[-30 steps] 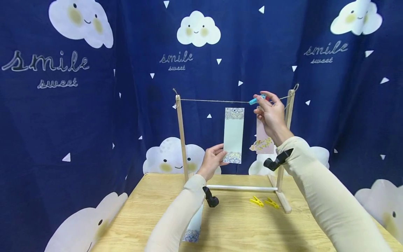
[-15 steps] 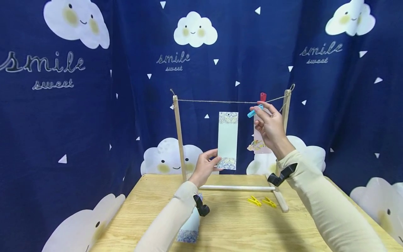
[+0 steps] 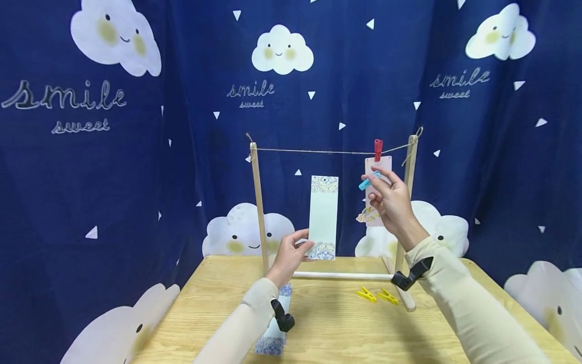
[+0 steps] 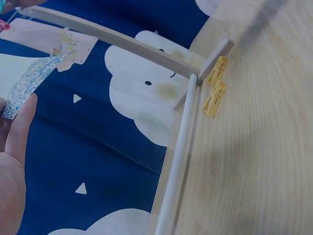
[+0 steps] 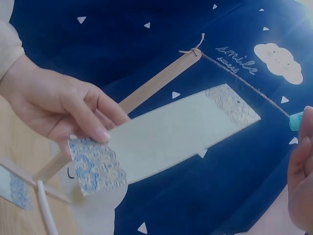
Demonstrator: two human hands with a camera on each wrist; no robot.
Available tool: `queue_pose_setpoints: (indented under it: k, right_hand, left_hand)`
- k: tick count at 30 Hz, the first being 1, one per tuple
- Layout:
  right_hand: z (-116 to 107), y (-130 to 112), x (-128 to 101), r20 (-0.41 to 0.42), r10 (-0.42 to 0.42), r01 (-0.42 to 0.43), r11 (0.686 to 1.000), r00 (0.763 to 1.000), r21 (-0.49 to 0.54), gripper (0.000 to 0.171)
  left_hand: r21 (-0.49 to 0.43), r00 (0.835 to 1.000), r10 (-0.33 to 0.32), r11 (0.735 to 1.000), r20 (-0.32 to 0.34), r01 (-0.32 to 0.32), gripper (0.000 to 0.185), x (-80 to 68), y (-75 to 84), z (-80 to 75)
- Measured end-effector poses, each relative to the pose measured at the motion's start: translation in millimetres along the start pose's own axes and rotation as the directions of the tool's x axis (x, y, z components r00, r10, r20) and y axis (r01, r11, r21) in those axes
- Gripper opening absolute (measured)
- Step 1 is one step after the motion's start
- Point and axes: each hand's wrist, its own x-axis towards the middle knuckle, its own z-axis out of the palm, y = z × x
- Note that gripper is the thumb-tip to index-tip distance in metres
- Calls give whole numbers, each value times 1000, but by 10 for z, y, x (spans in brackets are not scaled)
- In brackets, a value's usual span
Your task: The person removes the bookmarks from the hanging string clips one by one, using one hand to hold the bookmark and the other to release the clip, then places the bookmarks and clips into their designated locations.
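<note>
While the left hand pinches the pale green bookmark by its bottom corner, thumb & fingers curled on the patterned end, it stands upright w/ its top edge free, below the string. The right hand nips a blue clip at the fingertips, just in front of the pink card that a red clip already holds. Open string runs from red clip to left post. Two yellow clips lie on the tabletop near the rack's right foot.
</note>
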Motion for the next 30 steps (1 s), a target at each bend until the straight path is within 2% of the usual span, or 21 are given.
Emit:
queue_pose_setpoints:
  k: [3,13,20,25,30]
  right_hand:
    - [-61,36,-60,2,8,-8,1000,1000,13,50]
    - [-208,129,-263,45,6,-5,999,999,-35,37]
    - [-246,202,-377,55,17,-12,996,998,-90,43]
    - [-263,246,-451,78,25,-15,991,997,-133,49]
    - [-346,297,-562,76,44,-31,986,996,-165,47]
  left_hand:
    - [11,1000,-10,1000,-11,10,35,-66,-13,-26]
    - [1,999,-25,1000,-48,25,33,-229,-24,-120]
    - [15,997,-56,998,-58,57,31,-403,-31,-177]
    - [56,994,-58,996,-91,63,32,-534,-29,-245]
    - [76,994,-63,995,-92,70,34,-664,-54,-327]
